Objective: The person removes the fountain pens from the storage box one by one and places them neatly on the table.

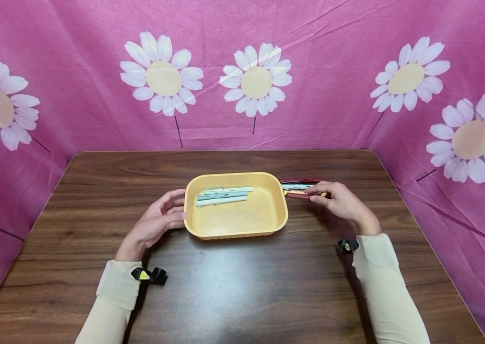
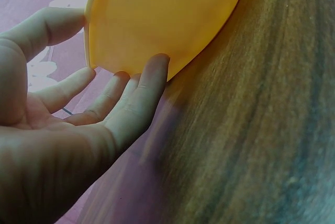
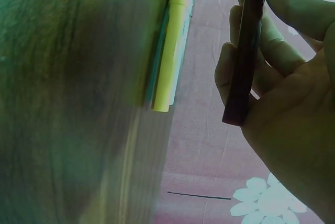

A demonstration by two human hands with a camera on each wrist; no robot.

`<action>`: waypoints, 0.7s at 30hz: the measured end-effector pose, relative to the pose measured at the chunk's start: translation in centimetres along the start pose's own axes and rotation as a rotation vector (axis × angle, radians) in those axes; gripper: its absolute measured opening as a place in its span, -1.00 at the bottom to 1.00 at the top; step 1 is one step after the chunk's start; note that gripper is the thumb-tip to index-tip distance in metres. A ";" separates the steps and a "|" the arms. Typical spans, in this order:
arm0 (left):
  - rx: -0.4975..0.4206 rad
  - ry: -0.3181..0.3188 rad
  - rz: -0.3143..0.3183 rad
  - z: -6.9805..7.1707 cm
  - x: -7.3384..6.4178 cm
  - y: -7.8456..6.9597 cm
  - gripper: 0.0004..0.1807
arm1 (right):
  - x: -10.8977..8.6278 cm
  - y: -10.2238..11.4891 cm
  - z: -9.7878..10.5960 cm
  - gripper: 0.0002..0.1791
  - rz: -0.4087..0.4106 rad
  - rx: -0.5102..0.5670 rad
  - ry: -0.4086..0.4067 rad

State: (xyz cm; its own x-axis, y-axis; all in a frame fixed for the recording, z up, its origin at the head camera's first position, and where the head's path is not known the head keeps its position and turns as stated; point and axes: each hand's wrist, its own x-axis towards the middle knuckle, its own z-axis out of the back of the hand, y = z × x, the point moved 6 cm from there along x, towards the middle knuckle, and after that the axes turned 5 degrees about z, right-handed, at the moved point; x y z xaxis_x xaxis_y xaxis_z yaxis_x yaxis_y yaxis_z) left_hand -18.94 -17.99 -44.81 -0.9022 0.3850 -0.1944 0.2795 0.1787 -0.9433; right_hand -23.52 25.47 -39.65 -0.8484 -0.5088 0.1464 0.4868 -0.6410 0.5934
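A yellow plastic box (image 1: 236,235) sits on the table, with several pale blue and mint pens (image 1: 223,201) lying in its left half. My left hand (image 1: 152,224) touches the box's left end; in the left wrist view its fairly straight fingers rest against the outer wall, the thumb at the rim. To the right of the box, my right hand (image 1: 345,203) pinches a dark red pen (image 3: 245,56) between thumb and fingers. Beside that pen lie a yellow pen (image 3: 175,41), a light blue pen (image 1: 296,187) and another dark red pen (image 1: 300,180), partly hidden.
The brown wood-grain table (image 1: 234,286) carries everything. Its far edge meets a pink cloth (image 1: 208,129) printed with white daisies, which also hangs along both sides. A black strap (image 1: 150,275) shows at the left wrist, another strap (image 1: 347,246) at the right.
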 end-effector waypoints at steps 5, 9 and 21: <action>-0.004 0.000 0.002 0.0 -0.1 -0.1 -0.24 | -0.1 -0.6 -0.2 -0.79 -0.041 -0.010 -0.004; -0.005 0.000 0.003 -0.1 -0.1 -0.1 -0.24 | 0.0 -1.0 -0.4 -0.80 -0.057 -0.013 -0.003; -0.005 -0.002 0.006 -0.1 -0.1 -0.2 -0.24 | 0.2 -1.8 -1.0 -0.79 -0.049 -0.038 0.002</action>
State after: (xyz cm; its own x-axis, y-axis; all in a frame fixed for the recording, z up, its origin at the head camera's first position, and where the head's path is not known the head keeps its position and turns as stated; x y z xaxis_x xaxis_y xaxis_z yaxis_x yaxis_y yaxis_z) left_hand -18.85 -17.98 -44.59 -0.9012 0.3844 -0.2003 0.2865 0.1815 -0.9408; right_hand -24.42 25.95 -41.50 -0.8712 -0.4770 0.1163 0.4520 -0.6867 0.5694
